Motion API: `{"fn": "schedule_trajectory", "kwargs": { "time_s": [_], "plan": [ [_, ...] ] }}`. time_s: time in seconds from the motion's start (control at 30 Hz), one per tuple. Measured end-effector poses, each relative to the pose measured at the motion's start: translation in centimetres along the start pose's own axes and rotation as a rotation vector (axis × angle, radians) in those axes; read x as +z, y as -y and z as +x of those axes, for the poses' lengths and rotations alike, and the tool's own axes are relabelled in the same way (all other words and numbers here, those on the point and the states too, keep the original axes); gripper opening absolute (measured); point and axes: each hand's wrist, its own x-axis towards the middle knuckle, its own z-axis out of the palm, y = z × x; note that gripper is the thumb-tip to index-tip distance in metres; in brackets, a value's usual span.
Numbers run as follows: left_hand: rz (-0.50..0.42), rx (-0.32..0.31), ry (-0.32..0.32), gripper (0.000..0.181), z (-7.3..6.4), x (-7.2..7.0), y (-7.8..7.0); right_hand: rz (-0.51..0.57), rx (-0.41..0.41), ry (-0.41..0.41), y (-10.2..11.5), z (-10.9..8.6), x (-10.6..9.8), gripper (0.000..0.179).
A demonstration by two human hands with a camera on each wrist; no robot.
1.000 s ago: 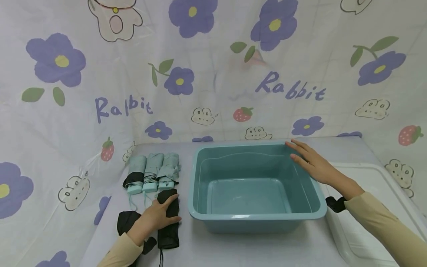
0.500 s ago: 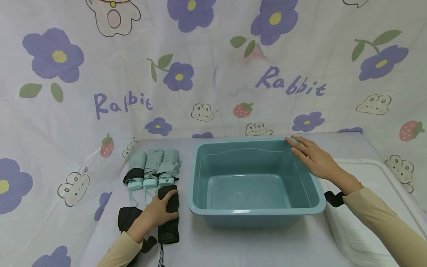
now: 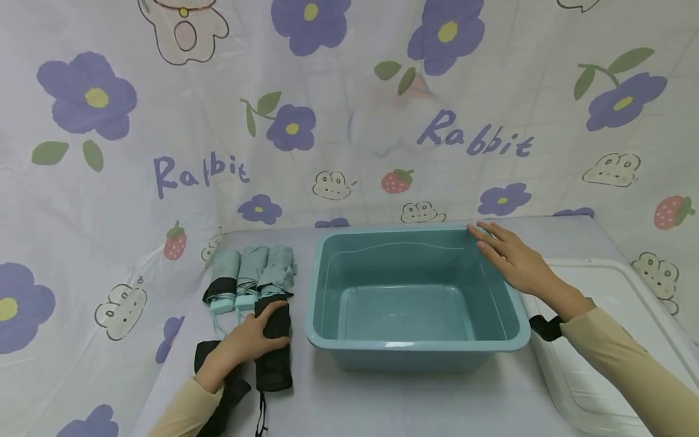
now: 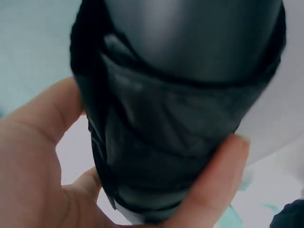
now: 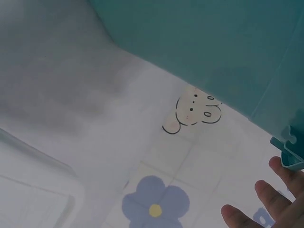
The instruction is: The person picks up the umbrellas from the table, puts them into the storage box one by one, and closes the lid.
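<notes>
My left hand (image 3: 248, 337) grips a folded black umbrella (image 3: 275, 364) left of the teal plastic tub (image 3: 417, 347). Up close in the left wrist view, thumb and fingers hold both sides of that umbrella (image 4: 156, 123), whose smooth dark end faces the camera. A second black folded umbrella (image 3: 215, 413) lies partly hidden under my left forearm. Behind the gripped one, three pale blue folded umbrellas (image 3: 252, 267) lie side by side, and its top overlaps the rightmost one's handle. My right hand (image 3: 516, 261) rests on the tub's far right rim with fingers extended.
A white lid-like panel (image 3: 611, 352) lies on the table right of the tub, under my right forearm. The table has a pale cloth (image 3: 393, 406). A curtain with flowers and rabbits (image 3: 349, 145) hangs behind and at the sides.
The left hand has firmed its hold on the black umbrella and shifted it slightly away and left, closer over the pale blue umbrellas' handles. The right hand stays on the rim.
</notes>
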Motion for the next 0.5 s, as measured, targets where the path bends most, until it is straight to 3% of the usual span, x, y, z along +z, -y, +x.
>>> {"fn": "schedule_trajectory", "kwargs": {
  "time_s": [0.2,0.5],
  "plan": [
    [-0.141,0.066,0.082,0.073,-0.1,-2.2,-0.5,0.007,-0.002,0.0,-0.1,-0.1,0.1,0.05],
    [-0.238,0.098,0.163,0.073,0.8,-5.0,-1.1,0.012,-0.005,0.003,0.1,-0.1,0.1,0.05]
  ]
}}
